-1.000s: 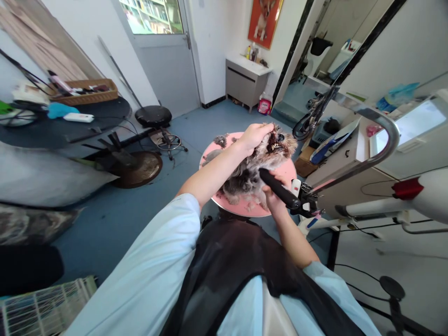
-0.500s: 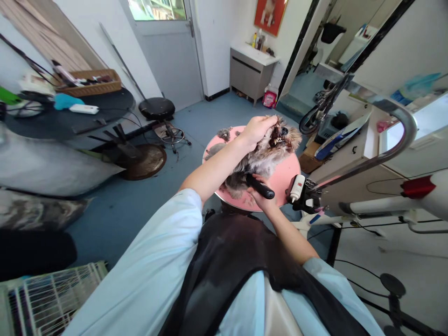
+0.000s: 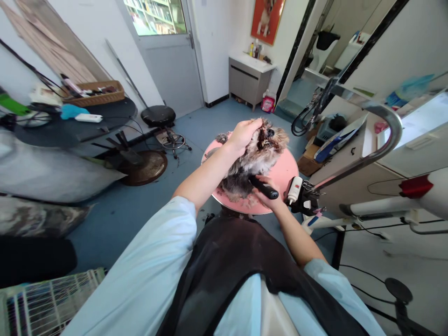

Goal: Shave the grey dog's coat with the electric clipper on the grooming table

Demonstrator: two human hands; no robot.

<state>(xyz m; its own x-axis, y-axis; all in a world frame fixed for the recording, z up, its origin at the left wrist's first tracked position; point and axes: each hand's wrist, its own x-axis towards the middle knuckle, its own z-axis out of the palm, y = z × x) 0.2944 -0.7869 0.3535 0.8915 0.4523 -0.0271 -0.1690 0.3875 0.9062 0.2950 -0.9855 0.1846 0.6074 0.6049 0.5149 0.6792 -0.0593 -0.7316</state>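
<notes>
Dog on a round bench, viewed from above and behind the person's forearms. The dog [image 3: 264,158], gray with a tan muzzle, occupied the middle of the pink bench [image 3: 289,169]; its head was raised and turned toward the right, the mouth partly open with teeth visible. Much of the body lay hidden behind the left forearm, so its posture could not be told. The left hand [image 3: 245,135] reached in from the left, its grip closed over the top of the dog's head, fingers resting near the eyes. The right hand [image 3: 271,198] was at the near side of the bench, its grip wrapped around a black clipper [image 3: 268,189]. The rounded end of this tool pointed near and right, while its far end met the fur below the dog's chest; the exact contact of the blade was hidden. Loose fur [image 3: 249,202] was scattered along the near edge, and a gray tuft [image 3: 221,138] lay at the far left edge. A white bottle [image 3: 296,187] leaned, nozzle toward the near side, just beside the right edge, in a black holder [image 3: 311,205]. A curved metal bar [image 3: 395,133] rose farther right. A black stool [image 3: 158,115] stood far left.
</notes>
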